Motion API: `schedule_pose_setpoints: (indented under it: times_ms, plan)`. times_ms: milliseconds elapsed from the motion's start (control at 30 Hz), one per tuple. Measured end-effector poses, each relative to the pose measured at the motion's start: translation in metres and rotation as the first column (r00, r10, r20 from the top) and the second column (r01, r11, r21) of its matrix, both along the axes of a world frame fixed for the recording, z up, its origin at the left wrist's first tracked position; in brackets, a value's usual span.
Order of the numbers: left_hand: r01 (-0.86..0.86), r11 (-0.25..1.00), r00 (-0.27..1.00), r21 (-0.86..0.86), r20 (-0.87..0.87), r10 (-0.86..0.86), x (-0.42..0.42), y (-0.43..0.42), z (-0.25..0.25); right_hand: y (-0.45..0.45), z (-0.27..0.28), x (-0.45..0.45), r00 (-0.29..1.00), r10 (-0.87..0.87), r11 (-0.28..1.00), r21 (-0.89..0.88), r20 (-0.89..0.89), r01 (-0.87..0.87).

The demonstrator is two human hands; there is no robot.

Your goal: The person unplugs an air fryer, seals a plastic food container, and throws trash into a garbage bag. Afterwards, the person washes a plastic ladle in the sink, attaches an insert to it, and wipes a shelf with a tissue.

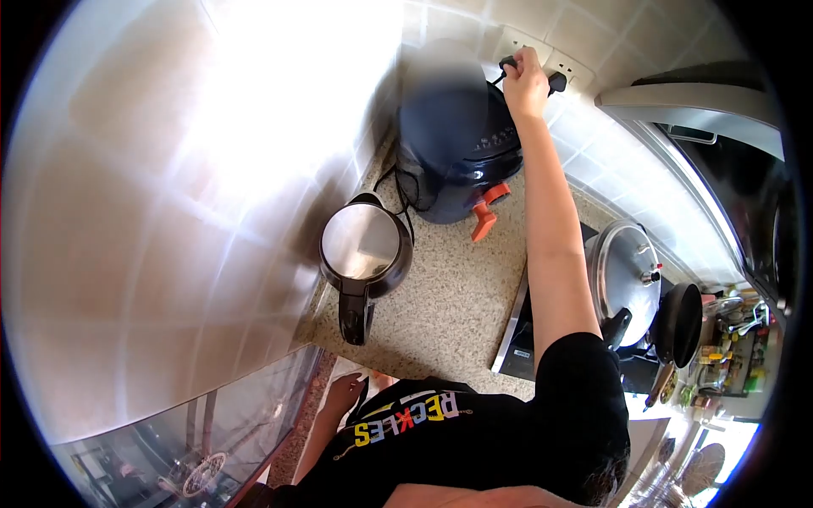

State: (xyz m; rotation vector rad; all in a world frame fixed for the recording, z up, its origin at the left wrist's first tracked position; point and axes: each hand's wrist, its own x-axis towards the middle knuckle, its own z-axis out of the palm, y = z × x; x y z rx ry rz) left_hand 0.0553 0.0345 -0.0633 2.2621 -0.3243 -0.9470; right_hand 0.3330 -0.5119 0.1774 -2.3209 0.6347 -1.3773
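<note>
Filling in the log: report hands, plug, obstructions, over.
Right hand gripping black plug near wall socket; insertion unclear. Left hand low, grip unclear. Second plug close beside right hand.

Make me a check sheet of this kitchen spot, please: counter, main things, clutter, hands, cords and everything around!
Surface: speckled counter, partly bare.
Job's things: black plug at the wall socket; can't tell if it's fully in.
Clutter: kettle beside a black appliance.
Hands: right hand grips the plug; left hand is low, beyond the counter's edge, grip unclear.
Cables: black cord between kettle and appliance.
Surroundings: tiled wall; pot and pan by the stove.
</note>
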Motion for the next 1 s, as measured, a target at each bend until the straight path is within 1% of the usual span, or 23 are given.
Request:
schedule_pose_setpoints:
  times_ms: [67,100,167,200,267,300,333,400,433,533,567,600,667,700,733,767,800,833,867,900,933,967,1000]
  plan:
    - [-0.023,0.998,0.999,-0.059,-0.045,0.02,-0.001,0.0,-0.012,-0.007,-0.002,0.002,0.99,0.132,0.991,0.028,0.046,-0.133]
    - [-0.018,0.998,0.999,-0.063,-0.051,0.015,0.0,-0.001,-0.016,-0.01,-0.004,0.005,0.991,0.127,0.991,0.025,0.04,-0.128]
    - [0.011,1.0,0.999,0.002,-0.051,-0.011,-0.001,0.0,-0.023,-0.014,-0.008,0.007,0.979,0.168,0.984,0.037,0.111,-0.173]
    - [0.013,1.0,0.999,-0.003,-0.051,-0.013,0.0,-0.001,-0.024,-0.013,-0.004,0.006,0.98,0.167,0.985,0.032,0.11,-0.171]
    - [0.05,0.999,0.998,-0.007,-0.03,-0.05,0.002,-0.002,-0.024,-0.011,0.004,0.003,0.99,0.143,0.99,0.018,-0.013,-0.142]
    - [0.055,0.998,0.998,-0.01,-0.032,-0.056,0.005,-0.004,-0.025,-0.006,0.006,0.002,0.993,0.114,0.992,-0.053,-0.002,-0.114]
    - [0.064,0.998,0.997,-0.014,-0.037,-0.065,0.007,-0.006,-0.026,-0.008,0.003,0.002,0.994,0.112,0.992,-0.055,-0.005,-0.112]
    - [0.067,0.998,0.997,-0.015,-0.042,-0.068,0.007,-0.006,-0.028,-0.011,-0.006,0.003,0.991,0.104,0.995,0.001,0.083,-0.105]
    - [0.052,0.998,0.998,-0.019,-0.043,-0.053,0.007,-0.007,-0.029,-0.014,-0.006,0.003,0.997,0.069,0.994,0.088,0.023,-0.071]
    - [0.057,0.998,0.996,-0.004,-0.063,-0.057,0.01,-0.006,-0.033,-0.015,0.002,0.003,0.997,0.076,0.988,0.135,0.005,-0.076]
    - [0.076,0.997,0.994,0.015,-0.078,-0.075,0.01,-0.003,-0.034,-0.015,0.008,0.002,0.996,0.085,0.964,0.256,-0.038,-0.072]
    - [0.076,0.997,0.994,0.017,-0.082,-0.075,0.009,0.0,-0.035,-0.018,0.013,0.0,0.996,0.085,0.964,0.258,-0.042,-0.071]
    - [0.023,0.999,0.998,-0.034,-0.063,-0.025,0.009,0.007,-0.035,-0.03,0.025,0.001,0.987,0.136,0.93,0.354,-0.086,-0.097]
    - [0.022,0.999,0.998,-0.032,-0.064,-0.024,0.013,0.014,-0.039,-0.026,0.033,0.002,0.97,-0.016,0.987,0.149,-0.243,0.054]
    - [0.122,0.992,0.992,-0.033,0.016,-0.122,0.015,0.02,-0.045,-0.019,0.032,0.001,0.968,-0.02,0.988,0.146,-0.252,0.058]
    - [0.226,0.974,0.971,-0.029,0.093,-0.222,0.012,0.023,-0.05,-0.009,0.029,-0.004,0.959,-0.108,0.993,0.017,-0.263,0.116]
    - [0.229,0.973,0.97,-0.033,0.093,-0.225,0.014,0.019,-0.043,-0.002,0.029,-0.006,0.948,-0.19,0.98,-0.11,-0.254,0.166]
    - [0.168,0.986,0.985,0.008,0.023,-0.168,0.019,0.01,-0.03,-0.003,0.025,-0.007,0.928,-0.205,0.977,-0.127,-0.309,0.174]
    - [0.107,0.993,0.994,0.052,-0.043,-0.105,0.024,0.001,-0.017,-0.005,0.025,-0.001,0.932,-0.2,0.977,-0.129,-0.301,0.168]
    - [0.075,0.996,0.997,0.043,-0.036,-0.073,0.027,-0.005,-0.009,-0.004,0.028,0.002,0.911,-0.224,0.972,-0.147,-0.345,0.184]
    - [0.079,0.996,0.996,0.043,-0.036,-0.077,0.028,-0.006,-0.014,-0.004,0.028,0.002,0.885,-0.253,0.965,-0.163,-0.392,0.204]
    - [0.077,0.996,0.995,0.043,-0.062,-0.074,0.028,-0.006,-0.026,-0.009,0.032,0.002,0.882,-0.204,0.978,-0.121,-0.424,0.168]
    - [0.073,0.996,0.994,0.041,-0.09,-0.069,0.027,-0.009,-0.038,-0.012,0.033,0.009,0.88,-0.204,0.978,-0.121,-0.428,0.168]
